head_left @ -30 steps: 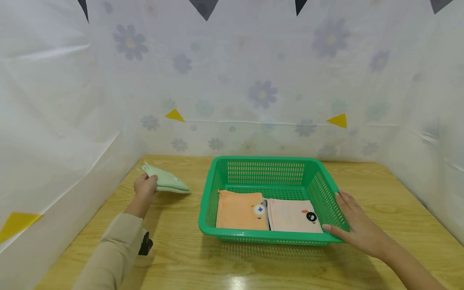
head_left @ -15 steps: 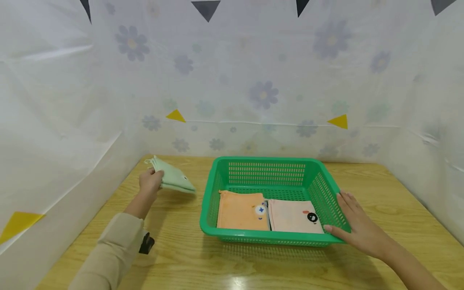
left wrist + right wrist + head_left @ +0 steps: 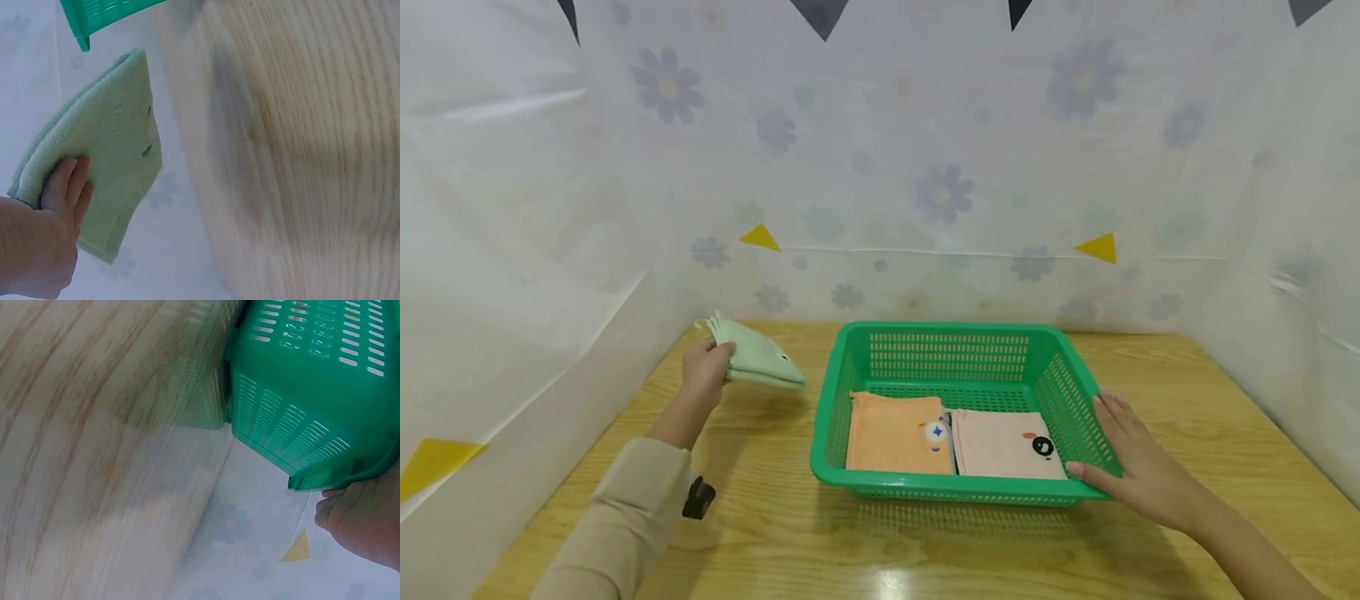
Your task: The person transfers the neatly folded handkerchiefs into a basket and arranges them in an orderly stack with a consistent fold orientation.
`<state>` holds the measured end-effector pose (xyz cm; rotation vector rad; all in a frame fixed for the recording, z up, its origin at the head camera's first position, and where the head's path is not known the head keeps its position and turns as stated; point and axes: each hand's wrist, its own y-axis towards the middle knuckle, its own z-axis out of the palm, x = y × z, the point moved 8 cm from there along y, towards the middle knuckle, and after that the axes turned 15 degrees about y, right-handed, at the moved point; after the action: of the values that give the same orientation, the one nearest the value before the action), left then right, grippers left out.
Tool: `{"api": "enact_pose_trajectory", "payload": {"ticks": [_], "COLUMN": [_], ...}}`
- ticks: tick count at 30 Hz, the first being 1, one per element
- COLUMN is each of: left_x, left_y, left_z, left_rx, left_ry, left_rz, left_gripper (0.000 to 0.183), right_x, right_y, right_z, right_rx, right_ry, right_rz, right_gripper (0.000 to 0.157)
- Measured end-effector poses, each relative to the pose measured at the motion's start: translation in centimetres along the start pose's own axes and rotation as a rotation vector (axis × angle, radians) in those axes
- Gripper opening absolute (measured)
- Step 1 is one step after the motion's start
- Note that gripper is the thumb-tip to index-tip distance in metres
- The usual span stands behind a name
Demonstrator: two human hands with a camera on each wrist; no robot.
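My left hand [image 3: 705,371] pinches a folded light-green towel [image 3: 762,357] by its end, holding it in the air left of the basket. The thumb lies on one face; in the left wrist view, my fingers [image 3: 69,187] spread over the towel's other face. Small dark marks show on the cloth there. My right hand [image 3: 1138,471] rests on the front right corner of a green plastic basket [image 3: 958,481], fingers straight along the right rim and thumb over the corner. Inside the basket, a folded orange towel [image 3: 895,435] lies left of a folded pink towel [image 3: 1003,444].
The basket stands on a wood-grain table [image 3: 760,533]. Behind the basket, a pale flower-printed sheet [image 3: 857,167] hangs as a backdrop, with similar sheeting on both sides. A black wrist device [image 3: 698,497] sits by the left sleeve [image 3: 625,517].
My left hand has lifted the green towel slightly and shifted it a little to the right. My right hand and the basket have stayed in place.
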<state>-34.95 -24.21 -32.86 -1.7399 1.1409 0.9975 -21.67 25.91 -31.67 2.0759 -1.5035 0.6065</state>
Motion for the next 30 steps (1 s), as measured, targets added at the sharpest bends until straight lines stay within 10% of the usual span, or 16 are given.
{"api": "enact_pose_trajectory", "payload": {"ticks": [30], "left_x": [-3.1], "left_y": [-1.4], "left_z": [-0.9], "left_rx": [0.071], "left_ry": [-0.104], "left_rz": [0.019], "left_gripper": [0.055], "right_x": [0.2], "right_y": [0.0], "right_z": [0.0], "right_rx": [0.008], "right_ry": [0.02], "right_rz": [0.013], "right_gripper": [0.092]}}
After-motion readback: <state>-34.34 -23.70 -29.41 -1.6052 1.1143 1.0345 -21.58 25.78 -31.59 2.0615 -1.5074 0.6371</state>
